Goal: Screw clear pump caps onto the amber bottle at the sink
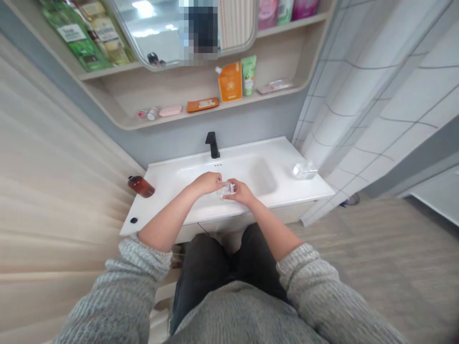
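Both my hands meet above the front part of the white sink basin (247,169). Between them is a small clear container (225,190), see-through, its exact kind too small to make out. My left hand (208,182) grips it from the left, with the fingers bent over its upper edge. From the other side my right hand (242,192) is closed around it, thumb and fingers on its right part. Behind the hands a black faucet (213,145) stands at the back of the basin; no water stream shows.
On the counter's left are an amber bottle (141,186), lying tilted, and a small black cap (134,220). A clear box (304,170) sits at the right end. Above, a shelf (168,122) holds an orange pouch (230,82) and a green tube (248,75). A curtain (53,191) hangs left.
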### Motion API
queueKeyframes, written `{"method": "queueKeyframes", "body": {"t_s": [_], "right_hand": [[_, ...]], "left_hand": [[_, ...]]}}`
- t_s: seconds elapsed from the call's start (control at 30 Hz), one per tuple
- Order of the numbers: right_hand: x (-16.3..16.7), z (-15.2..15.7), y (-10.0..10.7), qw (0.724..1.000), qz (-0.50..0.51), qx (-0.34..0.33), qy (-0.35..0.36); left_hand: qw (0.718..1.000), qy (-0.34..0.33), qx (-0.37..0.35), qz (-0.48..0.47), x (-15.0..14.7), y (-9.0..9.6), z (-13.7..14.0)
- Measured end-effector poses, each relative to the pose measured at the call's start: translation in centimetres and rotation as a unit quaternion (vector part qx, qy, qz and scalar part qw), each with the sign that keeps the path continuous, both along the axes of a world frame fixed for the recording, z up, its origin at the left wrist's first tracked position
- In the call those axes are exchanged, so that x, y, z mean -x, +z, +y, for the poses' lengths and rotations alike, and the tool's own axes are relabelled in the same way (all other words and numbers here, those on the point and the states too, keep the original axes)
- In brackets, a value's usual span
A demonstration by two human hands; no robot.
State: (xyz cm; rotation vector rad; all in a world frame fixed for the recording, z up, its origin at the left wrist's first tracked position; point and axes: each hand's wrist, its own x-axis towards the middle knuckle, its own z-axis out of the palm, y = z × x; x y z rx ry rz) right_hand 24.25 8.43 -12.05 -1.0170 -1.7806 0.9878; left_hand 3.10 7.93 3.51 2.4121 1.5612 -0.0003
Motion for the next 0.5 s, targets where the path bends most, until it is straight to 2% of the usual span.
{"method": "queueKeyframes", "body": {"t_s": [0.13,0.3,0.43,0.5], "right_hand": [[-0.09,-0.1,0.1,1.0,-0.027,-0.011,-0.006],[-0.16,-0.2,0.31,1.0,-0.021,-0.012,-0.014],[-0.07,-0.24,0.28,1.0,-0.027,-0.007,-0.003],[-0.04,-0.24,0.24,1.0,-0.024,-0.004,-0.005]], "left_hand": [[0.998,-0.063,-0.006,0.009,-0.46,0.1,-0.29],[0.998,0.036,-0.012,0.041,-0.91,0.12,-0.39],[1.0,-0.002,-0.004,0.008,-0.84,-0.24,-0.4],[1.0,0.013,-0.017,-0.01,-0.74,-0.4,-0.49]]}}
